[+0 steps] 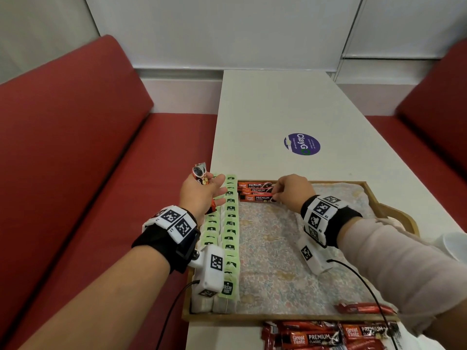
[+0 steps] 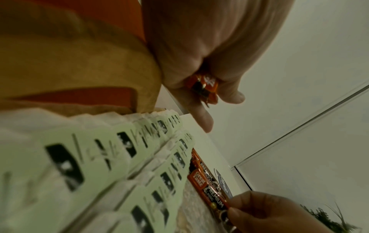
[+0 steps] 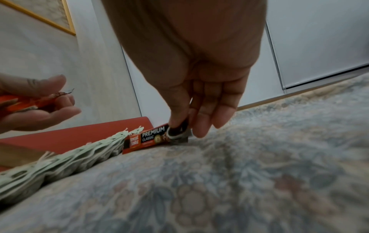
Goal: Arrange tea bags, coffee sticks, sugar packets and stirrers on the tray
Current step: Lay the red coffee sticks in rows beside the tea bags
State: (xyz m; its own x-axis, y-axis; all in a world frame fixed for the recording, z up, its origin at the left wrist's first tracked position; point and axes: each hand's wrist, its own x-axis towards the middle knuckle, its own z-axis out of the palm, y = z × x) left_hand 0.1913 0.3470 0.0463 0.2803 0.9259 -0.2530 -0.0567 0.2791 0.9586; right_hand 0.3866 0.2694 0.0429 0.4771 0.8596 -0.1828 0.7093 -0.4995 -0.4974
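The right hand [image 1: 290,190] pinches a coffee stick [image 1: 256,198] flat into the row at the tray's [image 1: 285,317] far edge beside the tea bags [image 1: 228,238], while the left hand [image 1: 202,195] grips spare sticks [image 1: 201,176] ready to feed it.

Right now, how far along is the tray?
Done: two tea bag rows along the tray's left side. In hand: right hand sets a coffee stick by three others; left hand holds more. Left: loose sticks off-tray. No sugar or stirrers seen.
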